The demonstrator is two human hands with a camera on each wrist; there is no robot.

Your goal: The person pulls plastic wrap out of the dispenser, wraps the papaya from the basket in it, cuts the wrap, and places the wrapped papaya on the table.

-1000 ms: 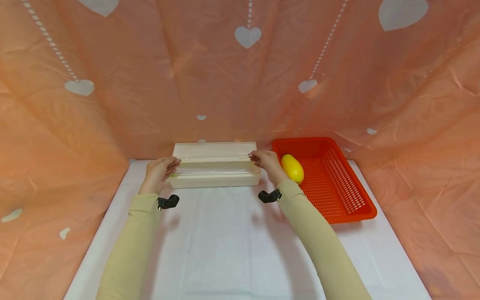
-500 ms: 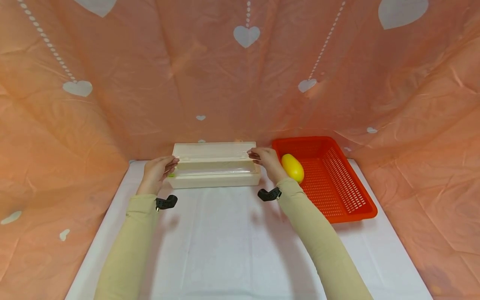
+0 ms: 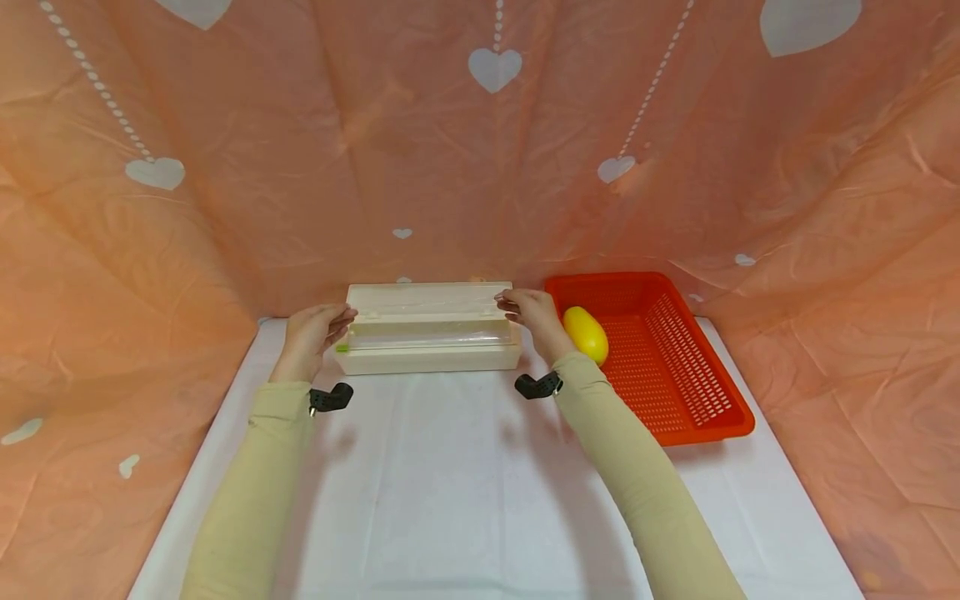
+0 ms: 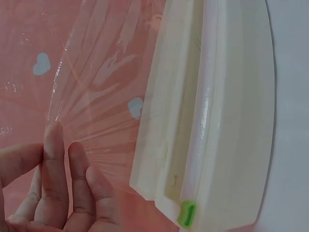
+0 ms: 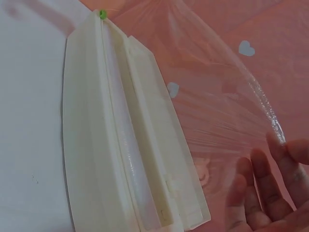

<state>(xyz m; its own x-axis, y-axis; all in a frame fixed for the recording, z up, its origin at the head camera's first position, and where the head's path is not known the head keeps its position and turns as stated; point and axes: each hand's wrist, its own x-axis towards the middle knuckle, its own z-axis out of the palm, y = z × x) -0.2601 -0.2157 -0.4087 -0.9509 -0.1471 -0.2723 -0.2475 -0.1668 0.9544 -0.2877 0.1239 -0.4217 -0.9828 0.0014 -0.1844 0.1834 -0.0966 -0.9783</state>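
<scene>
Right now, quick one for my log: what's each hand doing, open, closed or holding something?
Left hand: closed, pinching one side of the clear film.
Right hand: closed, pinching the other side of the clear film.

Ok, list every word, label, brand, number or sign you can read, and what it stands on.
None: no readable text in any view.
Orange backdrop: only printed white hearts, no lettering seen.
Cream box: a faint mark inside, too small to read.
</scene>
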